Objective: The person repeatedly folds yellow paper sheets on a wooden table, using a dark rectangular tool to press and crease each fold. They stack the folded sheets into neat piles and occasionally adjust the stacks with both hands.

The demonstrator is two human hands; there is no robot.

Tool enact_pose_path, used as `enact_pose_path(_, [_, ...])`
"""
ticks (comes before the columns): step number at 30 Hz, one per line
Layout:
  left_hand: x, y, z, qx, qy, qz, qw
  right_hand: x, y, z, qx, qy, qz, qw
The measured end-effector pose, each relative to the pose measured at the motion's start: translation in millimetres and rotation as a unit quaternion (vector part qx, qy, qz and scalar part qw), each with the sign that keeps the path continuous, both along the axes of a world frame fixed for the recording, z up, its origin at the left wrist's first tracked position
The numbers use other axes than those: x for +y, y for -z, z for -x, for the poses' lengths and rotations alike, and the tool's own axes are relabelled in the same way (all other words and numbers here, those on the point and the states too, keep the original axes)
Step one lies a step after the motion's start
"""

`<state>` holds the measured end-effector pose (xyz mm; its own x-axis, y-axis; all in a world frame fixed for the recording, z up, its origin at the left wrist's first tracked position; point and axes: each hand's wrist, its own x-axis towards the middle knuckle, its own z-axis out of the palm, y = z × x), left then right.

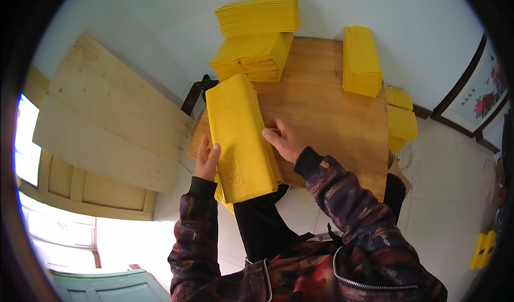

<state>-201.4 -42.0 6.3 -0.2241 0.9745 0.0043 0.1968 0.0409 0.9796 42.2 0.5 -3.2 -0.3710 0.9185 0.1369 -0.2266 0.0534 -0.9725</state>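
A thick bundle of folded yellow paper (241, 141) lies tilted across the near left edge of the table, its lower end reaching over the edge. My left hand (206, 160) grips its left side, with the thumb along the edge and some fingers partly hidden. At the right side, my right hand (285, 140) holds the bundle's edge between thumb and bent fingers. Faint stamped marks show near the bundle's lower end. Below it, more yellow paper (224, 195) peeks out.
Yellow paper stacks (257, 15) stand at the table's far left against the wall. Another stack (362, 61) sits at the far right of the wooden table (326, 120), and more bundles (400, 114) lie beyond its right edge. A plywood board (107, 120) leans at left; a framed picture (476, 87) stands right.
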Motion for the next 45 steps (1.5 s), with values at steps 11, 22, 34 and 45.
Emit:
enact_pose_path(11, [0.1, -2.6, -9.9, -0.264, 0.151, 0.078, 0.95, -25.4, 42.4, 19.9, 0.028, 0.129, 0.018, 0.991])
enact_pose_path(22, [-2.1, -2.1, -5.9, -0.18, 0.119, 0.119, 0.969, -15.8, 10.7, -0.9, -0.174, 0.051, 0.001, 0.983])
enact_pose_path(34, [5.2, 3.8, 14.4, -0.165, 0.109, 0.129, 0.972, -11.5, -22.2, 6.7, -0.296, 0.006, -0.012, 0.955])
enact_pose_path(45, [2.3, -3.9, 3.1, -0.167, 0.088, 0.122, 0.974, -24.2, 0.1, 4.9, -0.303, 0.134, -0.081, 0.94])
